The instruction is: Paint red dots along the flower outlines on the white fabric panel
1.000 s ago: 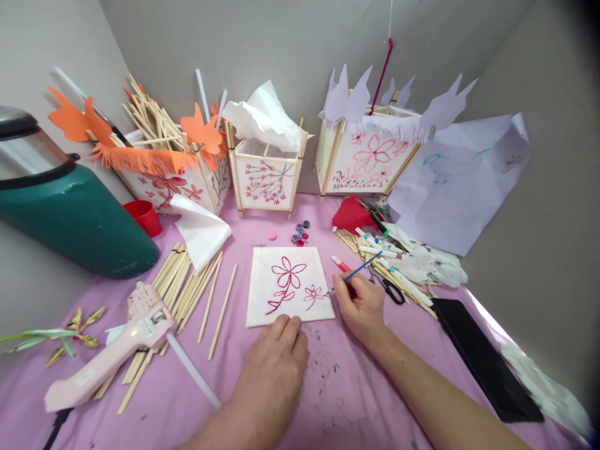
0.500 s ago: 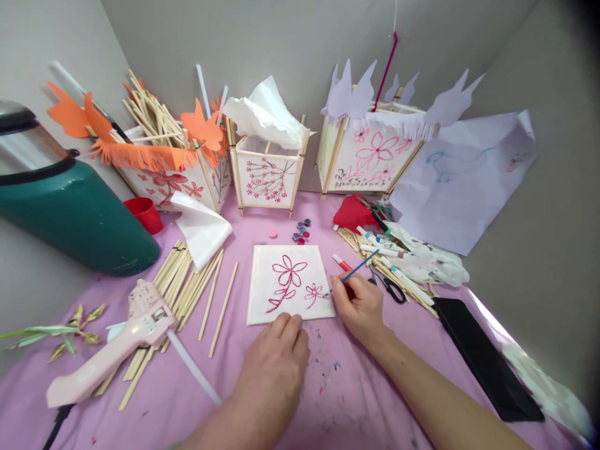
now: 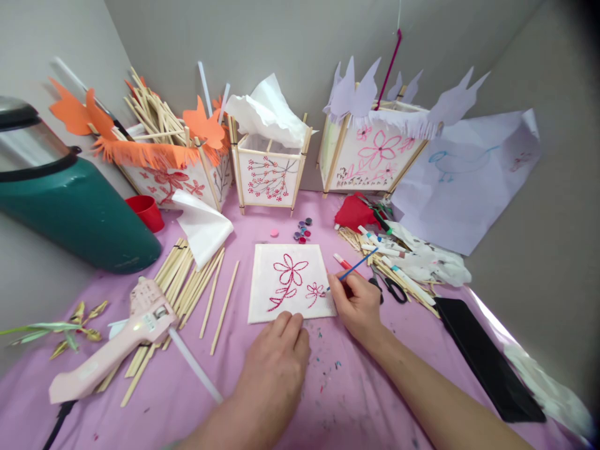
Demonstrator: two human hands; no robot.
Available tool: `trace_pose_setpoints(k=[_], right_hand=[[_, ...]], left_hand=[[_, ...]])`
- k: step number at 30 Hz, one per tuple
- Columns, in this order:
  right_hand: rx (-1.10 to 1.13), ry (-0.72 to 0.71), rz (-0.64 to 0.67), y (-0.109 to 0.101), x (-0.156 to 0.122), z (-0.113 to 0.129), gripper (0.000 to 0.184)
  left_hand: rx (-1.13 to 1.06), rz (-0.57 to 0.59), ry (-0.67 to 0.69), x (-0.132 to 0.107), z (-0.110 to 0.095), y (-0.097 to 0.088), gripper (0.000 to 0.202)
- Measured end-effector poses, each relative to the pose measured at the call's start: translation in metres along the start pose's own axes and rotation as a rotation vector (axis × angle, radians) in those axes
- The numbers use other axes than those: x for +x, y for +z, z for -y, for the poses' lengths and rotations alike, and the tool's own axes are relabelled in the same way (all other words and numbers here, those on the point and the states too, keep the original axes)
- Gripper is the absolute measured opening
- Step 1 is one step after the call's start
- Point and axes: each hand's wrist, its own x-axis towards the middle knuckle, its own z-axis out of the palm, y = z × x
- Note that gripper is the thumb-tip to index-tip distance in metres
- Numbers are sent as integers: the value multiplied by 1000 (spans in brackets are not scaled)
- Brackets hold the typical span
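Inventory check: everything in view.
Panel: one, white, centre
Brush: one, blue, centre right
Boxes: three, mostly white, back
Sticks: many, tan, left and right
Glue gun: one, pink, left
Flask: one, teal, left
Cup: one, red, left
Sprig: one, green-gold, left
Round pieces: several, mixed, behind panel
Markers: several, mostly white, right
Scissors: one clear pair, black, right
Bundle: one, red, back right
Drawing sheet: one, lilac, back right
Slab: one, black, right
Crumpled material: some, white, right
Papers: two, white, back and left
Rod: one, magenta, over right box
Cloth: one, lilac, underneath
Left hand: one, at panel edge
Right hand: one, holding brush
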Motion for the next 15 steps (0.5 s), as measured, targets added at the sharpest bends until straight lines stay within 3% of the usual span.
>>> trace_pose_setpoints(k=[15], right_hand=[[21,17,3,5,1,0,21]], left_hand=[[12,-7,9,0,-1,-2,19]])
